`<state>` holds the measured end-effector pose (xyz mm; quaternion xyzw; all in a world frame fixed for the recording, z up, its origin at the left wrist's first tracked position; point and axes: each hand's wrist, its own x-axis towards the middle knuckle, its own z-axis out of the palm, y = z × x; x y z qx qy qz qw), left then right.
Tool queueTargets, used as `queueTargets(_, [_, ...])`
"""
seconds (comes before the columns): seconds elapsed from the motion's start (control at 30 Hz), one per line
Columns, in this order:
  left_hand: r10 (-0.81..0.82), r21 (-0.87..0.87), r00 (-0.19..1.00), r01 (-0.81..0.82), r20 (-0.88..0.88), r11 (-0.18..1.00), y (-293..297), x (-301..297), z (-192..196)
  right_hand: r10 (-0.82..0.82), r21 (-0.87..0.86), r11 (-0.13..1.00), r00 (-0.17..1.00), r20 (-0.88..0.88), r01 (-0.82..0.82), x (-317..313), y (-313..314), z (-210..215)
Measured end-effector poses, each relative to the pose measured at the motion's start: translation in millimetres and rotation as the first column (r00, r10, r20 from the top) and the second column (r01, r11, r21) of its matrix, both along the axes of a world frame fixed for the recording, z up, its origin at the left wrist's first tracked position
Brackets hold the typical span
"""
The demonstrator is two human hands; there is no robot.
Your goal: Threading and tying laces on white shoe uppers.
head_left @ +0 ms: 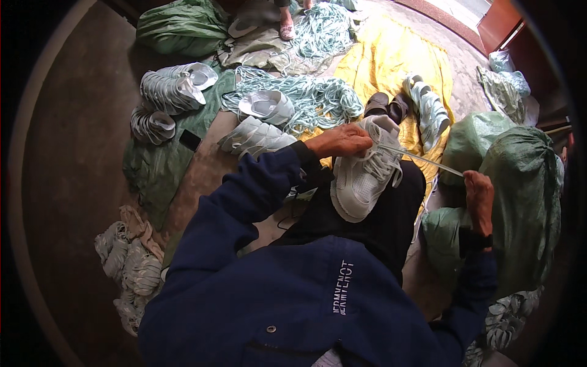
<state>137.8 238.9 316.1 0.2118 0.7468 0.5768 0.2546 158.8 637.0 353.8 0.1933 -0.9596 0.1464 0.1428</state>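
Note:
A white sneaker rests on my dark-trousered lap, its toe pointing toward me. Laces run across its tongue, with loops hanging at the side. My left hand is closed at the sneaker's upper eyelets, the fingers pinching the lace there. From that spot a pale shoelace stretches taut out to the right. Its far end is gripped in my right hand, which is held away from the shoe, close to a green sack.
Stacked shoe uppers stand at the far left, others nearer. A pile of laces lies ahead, beside a yellow sheet bearing dark slippers. Green sacks crowd the right. Another person's foot shows at the top.

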Motion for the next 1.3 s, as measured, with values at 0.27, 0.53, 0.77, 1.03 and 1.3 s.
queueTargets(0.27, [0.124, -0.05, 0.971, -0.116, 0.202, 0.992, -6, -4, 7, -0.122, -0.131, 0.981, 0.977, 0.174, 0.146, 40, 9, -29])
queueTargets(0.53, [0.259, 0.073, 0.932, -0.285, 0.254, 0.956, -12, -1, -6, -0.131, -0.323, 0.923, 0.959, 0.251, 0.21, 63, -2, -49])
queueTargets(0.77, [0.257, 0.144, 0.924, -0.306, 0.283, 0.941, -11, 7, -15, -0.164, -0.251, 0.939, 0.947, 0.276, 0.236, 61, 6, -52])
queueTargets(1.03, [0.219, 0.154, 0.947, -0.259, 0.236, 0.953, -10, 7, -12, -0.172, -0.279, 0.929, 0.952, 0.253, 0.242, 63, 13, -52])
queueTargets(1.3, [0.251, 0.093, 0.967, -0.254, 0.044, 0.963, -1, 9, 2, -0.192, -0.286, 0.916, 0.934, 0.303, 0.281, 66, 4, -56])
